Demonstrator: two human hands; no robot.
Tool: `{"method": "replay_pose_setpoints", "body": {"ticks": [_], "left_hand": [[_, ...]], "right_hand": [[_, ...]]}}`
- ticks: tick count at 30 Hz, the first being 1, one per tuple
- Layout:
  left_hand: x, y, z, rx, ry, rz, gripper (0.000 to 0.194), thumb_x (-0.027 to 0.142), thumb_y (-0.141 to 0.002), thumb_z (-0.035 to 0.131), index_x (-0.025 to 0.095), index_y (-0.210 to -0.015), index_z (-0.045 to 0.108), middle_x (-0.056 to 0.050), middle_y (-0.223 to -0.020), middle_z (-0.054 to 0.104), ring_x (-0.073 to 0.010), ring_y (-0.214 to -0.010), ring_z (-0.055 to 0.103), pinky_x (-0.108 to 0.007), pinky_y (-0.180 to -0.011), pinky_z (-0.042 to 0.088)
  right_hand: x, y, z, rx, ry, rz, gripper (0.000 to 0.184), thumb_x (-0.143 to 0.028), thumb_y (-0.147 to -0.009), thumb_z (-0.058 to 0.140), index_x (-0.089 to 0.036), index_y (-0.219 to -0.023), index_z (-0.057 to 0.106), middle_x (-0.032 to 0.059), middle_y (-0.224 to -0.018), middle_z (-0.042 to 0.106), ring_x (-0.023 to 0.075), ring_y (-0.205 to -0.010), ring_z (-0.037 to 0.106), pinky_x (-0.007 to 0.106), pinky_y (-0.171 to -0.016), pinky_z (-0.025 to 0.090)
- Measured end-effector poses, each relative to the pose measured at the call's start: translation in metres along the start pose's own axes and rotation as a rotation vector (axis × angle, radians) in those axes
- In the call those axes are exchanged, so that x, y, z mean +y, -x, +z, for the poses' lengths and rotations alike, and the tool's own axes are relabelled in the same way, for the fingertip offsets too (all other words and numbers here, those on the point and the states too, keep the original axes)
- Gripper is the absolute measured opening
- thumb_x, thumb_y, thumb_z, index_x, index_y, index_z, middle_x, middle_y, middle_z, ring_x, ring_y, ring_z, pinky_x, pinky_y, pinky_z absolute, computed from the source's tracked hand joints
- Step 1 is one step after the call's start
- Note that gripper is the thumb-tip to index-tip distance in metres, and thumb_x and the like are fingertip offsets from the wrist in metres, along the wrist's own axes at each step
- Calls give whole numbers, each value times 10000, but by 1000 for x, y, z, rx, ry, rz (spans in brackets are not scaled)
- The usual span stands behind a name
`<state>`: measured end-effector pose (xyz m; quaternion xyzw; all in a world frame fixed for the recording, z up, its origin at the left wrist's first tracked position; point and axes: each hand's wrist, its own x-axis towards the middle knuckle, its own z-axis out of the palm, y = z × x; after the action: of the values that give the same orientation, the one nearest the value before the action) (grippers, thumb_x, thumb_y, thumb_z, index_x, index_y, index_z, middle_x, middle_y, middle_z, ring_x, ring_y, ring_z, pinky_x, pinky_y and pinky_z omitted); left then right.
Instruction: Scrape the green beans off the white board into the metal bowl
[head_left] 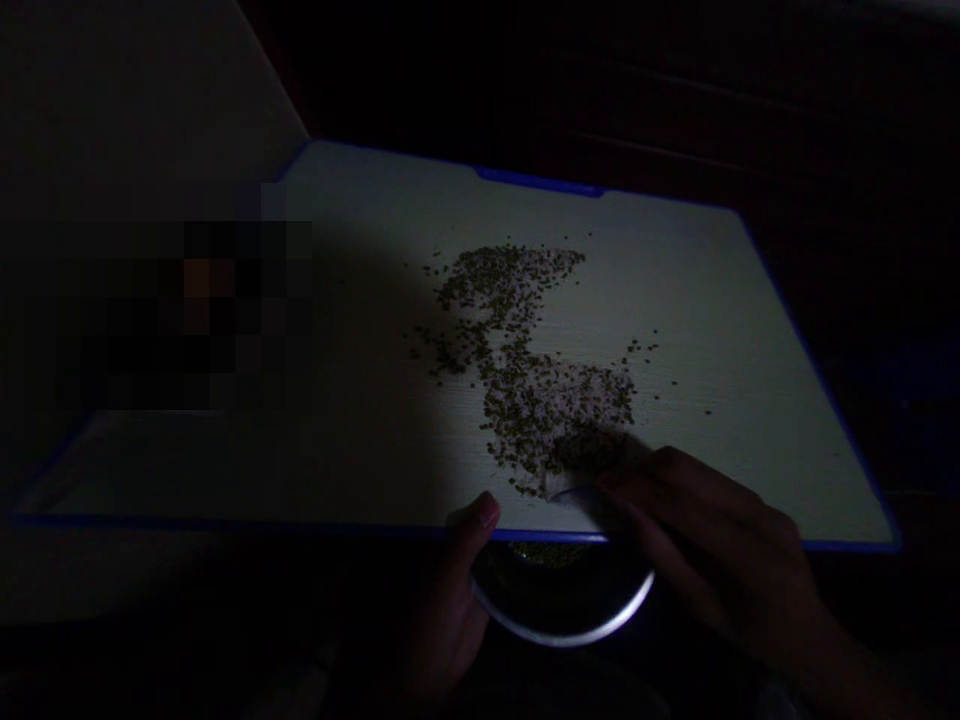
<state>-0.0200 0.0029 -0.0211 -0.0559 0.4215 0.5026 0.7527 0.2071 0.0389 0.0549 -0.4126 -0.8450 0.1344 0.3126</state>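
A white cutting board with a blue rim [690, 290] lies tilted across the view, with a trail of small greenish-brown seeds [525, 385] scattered over it. My right hand [705, 530] rests at the board's near edge, its fingers on a pale flat scraper or card [574, 488] that touches the seeds. My left hand [446, 610] grips a round steel bowl [562, 600] under the near edge, thumb on top of the board's rim. A few seeds [547, 553] show inside the bowl, which is mostly dark.
A deep shadow covers the left half of the board. A pixelated, blurred patch [184, 310] hides part of that side. Beyond the far edge is a dark surface, and a pale wall [127, 110] rises at the upper left.
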Motion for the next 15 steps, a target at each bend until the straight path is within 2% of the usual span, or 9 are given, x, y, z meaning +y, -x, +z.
{"method": "replay_pose_setpoints", "body": {"ticks": [4, 9, 15], "left_hand": [[0, 1, 4, 110, -68, 21, 278, 382, -788, 967, 234, -987, 842, -93, -1194, 895, -435, -1484, 633, -537, -1264, 500], [0, 0, 5, 71, -70, 11, 281, 404, -806, 957, 218, -992, 857, -103, -1188, 893, -442, -1470, 643, -555, -1255, 503], [-3, -2, -3, 96, -31, 9, 229, 357, -821, 957, 232, -990, 868, -78, -1115, 907, -420, -1442, 673, -525, -1272, 485]], "right_hand": [[-1, -6, -5, -2, -22, -11, 377, -85, -1018, 642, -224, -1354, 743, 94, -1182, 847, 223, -1027, 841, 310, -877, 726], [0, -5, -13, 31, 29, 12, 309, -63, -1012, 650, -206, -1266, 752, 77, -1103, 833, 177, -934, 829, 231, -826, 701], [2, -6, -3, 9, 28, -3, 299, -84, -1026, 641, -187, -1285, 749, 87, -1130, 839, 195, -998, 830, 282, -909, 711]]}}
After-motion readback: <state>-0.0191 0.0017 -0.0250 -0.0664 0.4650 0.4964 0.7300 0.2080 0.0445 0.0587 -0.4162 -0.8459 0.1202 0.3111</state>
